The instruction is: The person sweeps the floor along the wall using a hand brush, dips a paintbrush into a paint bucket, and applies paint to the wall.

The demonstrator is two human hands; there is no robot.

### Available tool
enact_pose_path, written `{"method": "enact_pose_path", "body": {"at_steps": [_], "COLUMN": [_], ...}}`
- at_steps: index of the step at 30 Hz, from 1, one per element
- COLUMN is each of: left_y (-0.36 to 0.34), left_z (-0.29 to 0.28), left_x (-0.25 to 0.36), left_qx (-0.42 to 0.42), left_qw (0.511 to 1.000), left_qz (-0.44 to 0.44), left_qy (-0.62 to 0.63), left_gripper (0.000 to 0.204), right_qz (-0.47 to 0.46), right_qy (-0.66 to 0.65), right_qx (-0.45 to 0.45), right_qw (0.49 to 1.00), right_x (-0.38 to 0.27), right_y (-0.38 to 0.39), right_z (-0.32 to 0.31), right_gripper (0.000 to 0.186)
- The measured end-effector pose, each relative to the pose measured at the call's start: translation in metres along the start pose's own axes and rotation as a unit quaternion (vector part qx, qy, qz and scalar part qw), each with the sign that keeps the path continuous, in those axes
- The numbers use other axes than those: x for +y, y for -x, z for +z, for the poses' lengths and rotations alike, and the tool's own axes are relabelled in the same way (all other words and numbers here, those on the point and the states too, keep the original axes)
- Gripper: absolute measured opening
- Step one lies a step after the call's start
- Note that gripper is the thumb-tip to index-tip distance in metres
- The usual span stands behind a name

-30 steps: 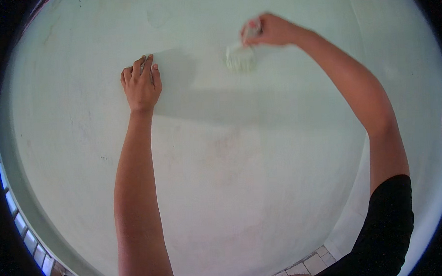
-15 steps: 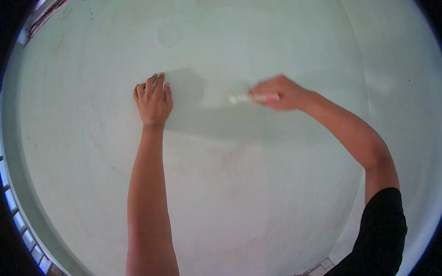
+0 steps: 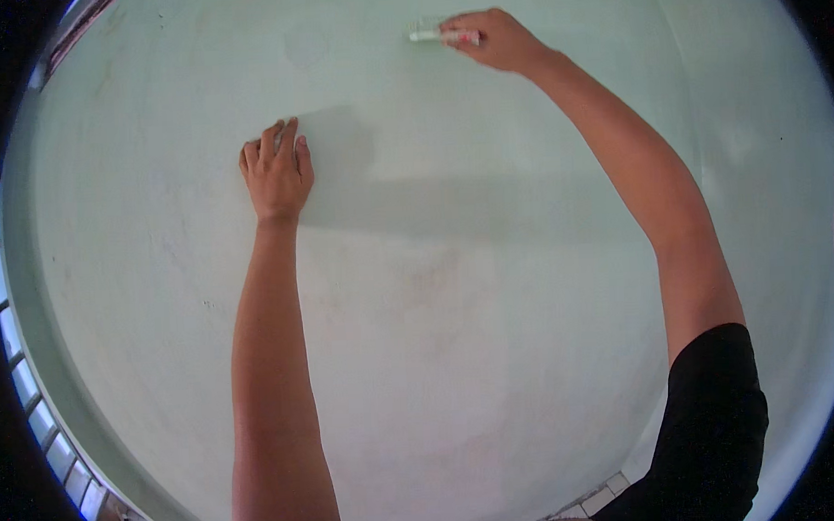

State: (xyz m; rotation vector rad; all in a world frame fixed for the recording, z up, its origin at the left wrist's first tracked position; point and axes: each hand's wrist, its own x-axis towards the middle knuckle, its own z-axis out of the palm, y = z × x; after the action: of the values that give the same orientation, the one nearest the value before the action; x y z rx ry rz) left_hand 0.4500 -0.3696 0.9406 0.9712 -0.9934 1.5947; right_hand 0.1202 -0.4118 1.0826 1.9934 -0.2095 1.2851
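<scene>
Right-hand grip (image 3: 506, 44): fingers and thumb are clamped on the handle (image 3: 469, 38) of a pale brush (image 3: 425, 37), which is held well above the brownish stain (image 3: 431, 274) taken here as landmark. The brush head is pointed leftward, and a red mark is seen on the handle beside the fingers. Because the bristles are blurred, contact with the pale green wall (image 3: 531, 376) cannot be confirmed.

Left-hand grip (image 3: 279, 178): the fingers are parted and slightly bent, with the back of the hand turned to the camera; it is placed against the wall, above and to the left of the stain. The palm is hidden.

A broad shadow (image 3: 489, 207) is cast across the wall just above the stain. A second wall (image 3: 766, 248) is met at a corner well to the right of the stain. Far to its left, the wall is bordered by a pale strip (image 3: 46, 301), beyond which bright panes (image 3: 26, 380) are seen. Well below and to the right of the stain, floor tiles (image 3: 595, 502) are partly covered by a black sleeve (image 3: 707, 416).
</scene>
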Motion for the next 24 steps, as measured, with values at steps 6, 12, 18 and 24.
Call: {"method": "enact_pose_path", "body": {"at_steps": [6, 12, 18, 24], "left_y": [0.000, 0.001, 0.001, 0.002], "left_z": [0.007, 0.011, 0.014, 0.025], "left_x": [-0.005, -0.004, -0.007, -0.014], "left_qx": [0.008, 0.021, -0.013, 0.004], "left_qw": [1.000, 0.999, 0.998, 0.999], "left_qz": [0.011, -0.002, -0.010, 0.006], "left_qy": [-0.017, -0.035, -0.063, -0.051], "left_gripper": [0.027, 0.027, 0.029, 0.029], "right_qz": [-0.187, -0.002, 0.066, -0.036], "right_qy": [-0.071, -0.263, -0.093, 0.061], "right_qx": [-0.147, -0.287, -0.218, -0.061], "right_qw": [0.969, 0.921, 0.969, 0.996], "right_x": [-0.080, -0.105, -0.060, -0.026], "right_y": [0.162, 0.186, 0.062, 0.036], "right_z": [0.022, 0.006, 0.005, -0.010], "right_gripper": [0.020, 0.020, 0.023, 0.020]}}
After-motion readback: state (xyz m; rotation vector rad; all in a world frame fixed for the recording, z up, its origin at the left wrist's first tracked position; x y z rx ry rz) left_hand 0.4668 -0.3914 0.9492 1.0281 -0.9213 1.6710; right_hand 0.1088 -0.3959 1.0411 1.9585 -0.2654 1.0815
